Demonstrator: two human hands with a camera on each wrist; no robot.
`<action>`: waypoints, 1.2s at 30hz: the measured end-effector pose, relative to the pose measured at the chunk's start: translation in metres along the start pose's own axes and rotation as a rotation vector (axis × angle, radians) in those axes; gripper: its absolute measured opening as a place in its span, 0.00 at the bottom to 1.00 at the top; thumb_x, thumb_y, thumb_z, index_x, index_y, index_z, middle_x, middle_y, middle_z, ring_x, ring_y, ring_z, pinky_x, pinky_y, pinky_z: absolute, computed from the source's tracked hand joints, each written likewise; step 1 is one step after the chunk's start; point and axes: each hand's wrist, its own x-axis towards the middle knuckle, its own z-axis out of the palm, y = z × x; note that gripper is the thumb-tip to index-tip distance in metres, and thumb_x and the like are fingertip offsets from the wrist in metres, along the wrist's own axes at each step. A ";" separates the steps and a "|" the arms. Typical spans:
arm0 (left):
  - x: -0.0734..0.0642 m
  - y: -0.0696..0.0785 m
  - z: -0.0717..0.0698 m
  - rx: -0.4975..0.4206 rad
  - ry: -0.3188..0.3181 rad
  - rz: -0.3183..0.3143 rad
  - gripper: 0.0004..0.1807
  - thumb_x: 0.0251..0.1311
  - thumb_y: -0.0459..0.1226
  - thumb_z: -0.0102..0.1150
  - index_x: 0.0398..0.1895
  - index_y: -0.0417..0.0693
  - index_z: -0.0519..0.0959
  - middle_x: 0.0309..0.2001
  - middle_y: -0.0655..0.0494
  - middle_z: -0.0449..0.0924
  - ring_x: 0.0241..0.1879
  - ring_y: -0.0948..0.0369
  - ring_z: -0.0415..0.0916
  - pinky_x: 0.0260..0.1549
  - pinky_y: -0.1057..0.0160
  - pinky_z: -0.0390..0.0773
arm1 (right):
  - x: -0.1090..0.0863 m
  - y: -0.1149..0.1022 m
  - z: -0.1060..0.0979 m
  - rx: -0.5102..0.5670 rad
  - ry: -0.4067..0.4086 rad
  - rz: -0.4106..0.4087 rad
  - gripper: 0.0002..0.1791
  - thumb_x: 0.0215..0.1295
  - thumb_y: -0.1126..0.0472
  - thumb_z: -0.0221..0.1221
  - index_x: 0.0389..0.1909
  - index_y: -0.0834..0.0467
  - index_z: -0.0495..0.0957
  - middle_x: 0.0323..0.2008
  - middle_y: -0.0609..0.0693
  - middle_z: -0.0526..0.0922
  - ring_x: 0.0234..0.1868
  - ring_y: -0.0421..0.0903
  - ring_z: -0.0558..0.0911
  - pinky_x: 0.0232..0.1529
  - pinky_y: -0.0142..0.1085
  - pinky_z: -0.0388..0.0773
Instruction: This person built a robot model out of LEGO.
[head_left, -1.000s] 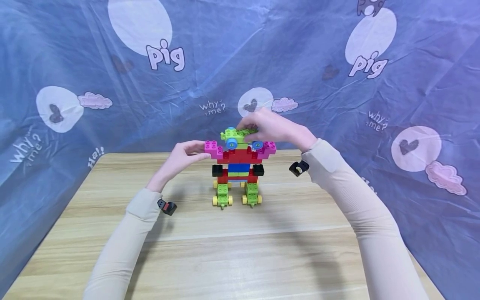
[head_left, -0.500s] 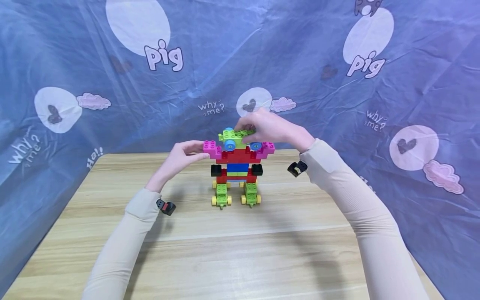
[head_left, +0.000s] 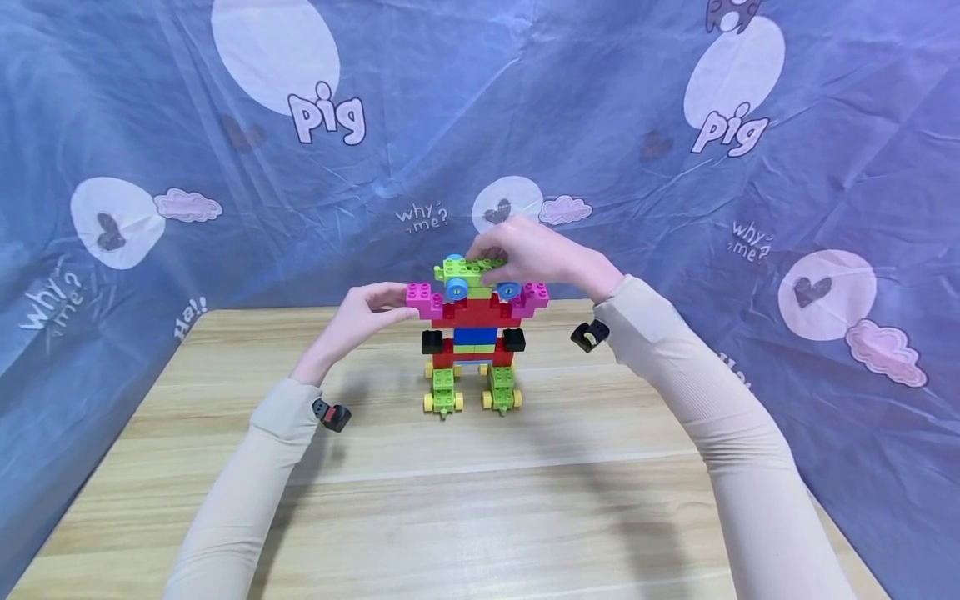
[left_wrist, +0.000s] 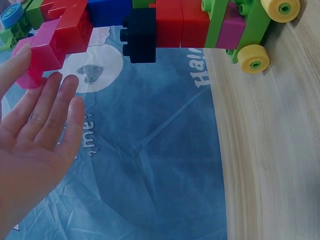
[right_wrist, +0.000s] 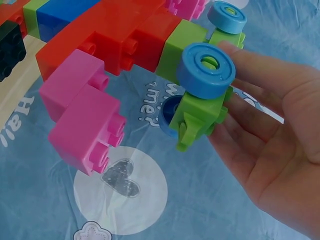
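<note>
A figure built of toy bricks stands upright on the table, with a red chest, a blue brick and two green wheeled bases as feet. On its top sits a green wheeled base with blue wheels. My right hand grips this piece from above, thumb on the near side and fingers behind. At the figure's left side, my left hand pinches a pink brick between thumb and fingers. Another pink arm juts out on the right, touched by neither hand.
Black bricks stick out on both sides of the figure's waist. Wood-grain tabletop stretches in front. A blue printed cloth hangs behind and along both sides. Each wrist carries a small black device.
My right hand and the blue-wheeled green base have shifted slightly left over the red chest. The left hand keeps its pinch on the pink brick, and the figure's feet stay put.
</note>
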 end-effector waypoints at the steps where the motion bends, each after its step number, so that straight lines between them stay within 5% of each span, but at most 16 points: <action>1: 0.000 0.000 0.000 -0.002 -0.001 0.001 0.27 0.59 0.47 0.68 0.61 0.48 0.78 0.54 0.45 0.83 0.52 0.55 0.82 0.56 0.53 0.82 | 0.001 0.000 0.001 -0.005 0.003 -0.005 0.18 0.58 0.61 0.70 0.51 0.58 0.84 0.43 0.52 0.89 0.41 0.45 0.87 0.50 0.40 0.85; 20: 0.000 0.000 0.000 -0.001 -0.005 0.003 0.28 0.59 0.48 0.69 0.61 0.48 0.78 0.55 0.46 0.83 0.53 0.54 0.82 0.56 0.53 0.82 | 0.000 0.001 0.003 0.014 0.013 -0.054 0.15 0.64 0.65 0.65 0.52 0.62 0.84 0.44 0.56 0.89 0.38 0.46 0.87 0.48 0.40 0.85; 36: 0.001 -0.001 0.000 0.011 0.011 0.020 0.29 0.58 0.49 0.69 0.60 0.48 0.78 0.53 0.46 0.84 0.51 0.56 0.83 0.54 0.55 0.83 | -0.002 -0.002 0.006 0.005 0.041 0.004 0.18 0.61 0.64 0.68 0.52 0.59 0.84 0.44 0.54 0.89 0.40 0.45 0.88 0.48 0.38 0.86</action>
